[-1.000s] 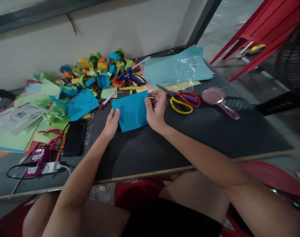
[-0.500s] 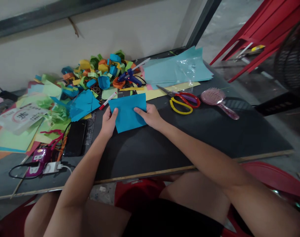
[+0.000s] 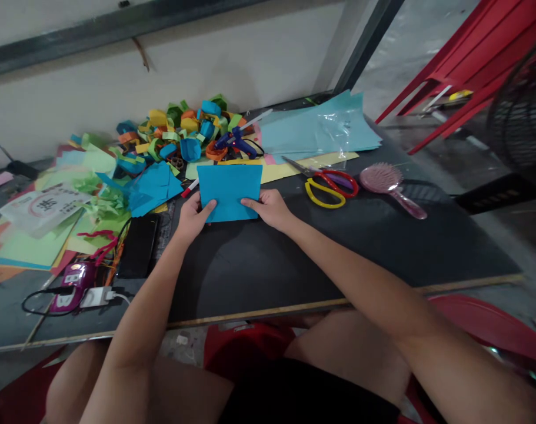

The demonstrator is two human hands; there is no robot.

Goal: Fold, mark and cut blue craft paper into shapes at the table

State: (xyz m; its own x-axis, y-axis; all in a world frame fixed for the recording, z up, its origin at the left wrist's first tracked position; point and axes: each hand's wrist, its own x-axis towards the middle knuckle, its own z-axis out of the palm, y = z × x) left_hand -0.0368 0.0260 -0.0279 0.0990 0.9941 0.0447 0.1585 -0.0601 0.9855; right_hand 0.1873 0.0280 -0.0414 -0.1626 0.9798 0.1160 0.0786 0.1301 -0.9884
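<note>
A blue paper sheet (image 3: 229,187) is held up off the black table (image 3: 320,247), squared to me. My left hand (image 3: 193,217) pinches its lower left corner, thumb on the front. At the lower right edge my right hand (image 3: 270,209) grips the same sheet, thumb laid across its face. A red-capped white marker (image 3: 189,188) lies just left of the sheet, partly hidden behind it.
Red and yellow scissors (image 3: 329,181) and a pink hairbrush (image 3: 389,182) lie to the right. A blue glue gun (image 3: 235,141) and a heap of folded paper pieces (image 3: 179,132) sit behind. A black phone (image 3: 138,246) and a charger (image 3: 93,296) lie left. Light blue sheets (image 3: 316,126) lie far right.
The blue sheet was turned square and lifted slightly toward the back. My right hand came off the far edge to grip the near right edge; my left hand shifted with the corner.
</note>
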